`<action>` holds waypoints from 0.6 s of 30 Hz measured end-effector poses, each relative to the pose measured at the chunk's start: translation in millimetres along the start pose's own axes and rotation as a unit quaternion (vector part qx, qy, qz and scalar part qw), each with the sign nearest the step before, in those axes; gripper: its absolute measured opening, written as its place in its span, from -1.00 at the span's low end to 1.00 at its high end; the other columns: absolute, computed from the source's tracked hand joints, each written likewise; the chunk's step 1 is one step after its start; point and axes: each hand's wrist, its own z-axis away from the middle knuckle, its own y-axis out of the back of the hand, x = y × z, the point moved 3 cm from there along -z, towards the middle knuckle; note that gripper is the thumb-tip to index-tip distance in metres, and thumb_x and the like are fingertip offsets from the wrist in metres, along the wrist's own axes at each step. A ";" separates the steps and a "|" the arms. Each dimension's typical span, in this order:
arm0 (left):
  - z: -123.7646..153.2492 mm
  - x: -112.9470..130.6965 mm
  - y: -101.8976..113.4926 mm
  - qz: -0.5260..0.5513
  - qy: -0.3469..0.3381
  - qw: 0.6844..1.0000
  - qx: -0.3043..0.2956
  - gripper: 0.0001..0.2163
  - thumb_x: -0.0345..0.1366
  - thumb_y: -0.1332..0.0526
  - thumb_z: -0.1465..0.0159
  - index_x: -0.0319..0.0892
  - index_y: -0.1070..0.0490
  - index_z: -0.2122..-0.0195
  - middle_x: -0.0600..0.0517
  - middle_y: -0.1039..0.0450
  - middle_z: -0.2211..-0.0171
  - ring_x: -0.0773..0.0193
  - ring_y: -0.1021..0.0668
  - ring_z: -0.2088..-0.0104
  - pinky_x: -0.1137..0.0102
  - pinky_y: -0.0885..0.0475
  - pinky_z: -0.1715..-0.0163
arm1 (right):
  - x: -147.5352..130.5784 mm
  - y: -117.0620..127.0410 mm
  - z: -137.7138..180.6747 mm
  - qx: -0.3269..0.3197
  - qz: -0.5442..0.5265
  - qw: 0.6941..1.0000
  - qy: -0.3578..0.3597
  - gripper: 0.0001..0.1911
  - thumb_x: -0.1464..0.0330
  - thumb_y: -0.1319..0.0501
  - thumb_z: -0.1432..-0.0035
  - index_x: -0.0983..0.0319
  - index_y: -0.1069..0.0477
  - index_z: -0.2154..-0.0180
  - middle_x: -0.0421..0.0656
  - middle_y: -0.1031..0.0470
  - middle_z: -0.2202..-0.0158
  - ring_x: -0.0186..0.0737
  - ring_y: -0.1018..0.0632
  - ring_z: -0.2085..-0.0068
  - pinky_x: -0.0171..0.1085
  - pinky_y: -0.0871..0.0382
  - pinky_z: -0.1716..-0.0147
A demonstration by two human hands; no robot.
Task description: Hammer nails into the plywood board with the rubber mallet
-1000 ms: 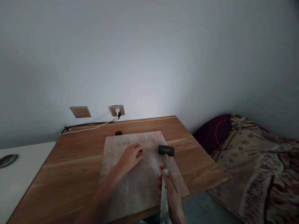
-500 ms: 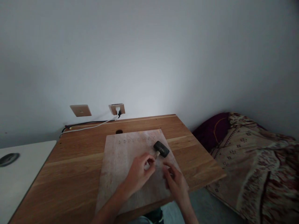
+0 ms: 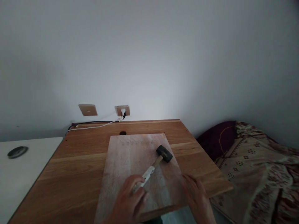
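Note:
A hammer (image 3: 164, 153) with a dark, blocky head and a wooden handle wrapped in white near the grip lies slantwise on a pale wooden board (image 3: 121, 165). My left hand (image 3: 129, 197) has its thumb and fingers closed round the lower end of the handle, while the head rests at the board's upper right. Over by the board's right edge, my right hand (image 3: 196, 196) is slightly blurred, its fingers stretched out and apparently holding nothing. Several small nails or marks (image 3: 132, 142) run in a row along the board's far side.
Beneath the board is a brown wooden table (image 3: 77, 168) against the wall. Cables (image 3: 100, 126) run along its back to a wall socket (image 3: 122, 110). A white surface (image 3: 30, 174) with a dark oval adjoins on the left; a bed with patterned cloth (image 3: 247, 168) stands at right.
My left hand has come down toward me and closed on the hammer's handle. My right hand has moved right and nearer, to the board's edge. The view has shifted slightly.

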 end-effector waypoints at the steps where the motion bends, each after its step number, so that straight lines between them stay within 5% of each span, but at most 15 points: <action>1: 16.2 -18.7 13.7 -0.054 0.037 0.997 0.050 -0.81 -0.29 -0.06 -0.45 -0.04 -0.48 0.12 -0.08 -0.52 0.00 0.15 -0.59 0.00 0.30 -0.57 0.01 | 0.3 -12.5 3.1 -0.005 0.020 0.999 0.028 -0.54 0.02 -0.07 -0.35 0.12 -0.54 -0.03 0.03 -0.54 -0.07 0.09 -0.57 -0.09 0.07 -0.49 -0.09; 4: 62.0 -57.1 38.9 -0.186 0.057 0.975 0.108 -0.76 -0.28 -0.04 -0.46 -0.04 -0.44 -0.05 -0.06 -0.55 -0.04 0.15 -0.60 -0.03 0.27 -0.56 -0.05 | 2.9 -35.8 9.7 0.003 0.087 0.994 0.068 -0.49 0.02 -0.01 -0.39 0.16 -0.50 -0.09 0.09 -0.46 -0.18 0.30 -0.39 -0.28 0.33 -0.32 -0.19; 7: 89.5 -73.1 47.4 -0.264 0.058 0.959 0.086 -0.71 -0.22 -0.05 -0.45 -0.05 -0.40 -0.14 -0.05 -0.57 -0.08 0.11 -0.60 -0.07 0.23 -0.56 -0.05 | 6.6 -41.0 11.7 0.006 0.128 0.989 0.079 -0.47 0.01 0.02 -0.41 0.19 -0.47 -0.12 0.10 -0.47 -0.19 0.40 -0.22 -0.39 0.44 -0.16 -0.24; 18: 101.0 -82.1 33.0 -0.244 0.092 0.963 0.065 -0.67 -0.18 -0.08 -0.43 -0.06 -0.36 -0.18 -0.01 -0.63 -0.03 0.09 -0.65 -0.01 0.23 -0.64 0.07 | 9.5 -36.3 17.3 -0.006 0.249 0.960 0.125 -0.47 0.12 0.08 -0.45 0.16 -0.38 -0.26 -0.01 -0.38 -0.33 0.27 -0.17 -0.44 0.28 -0.18 -0.29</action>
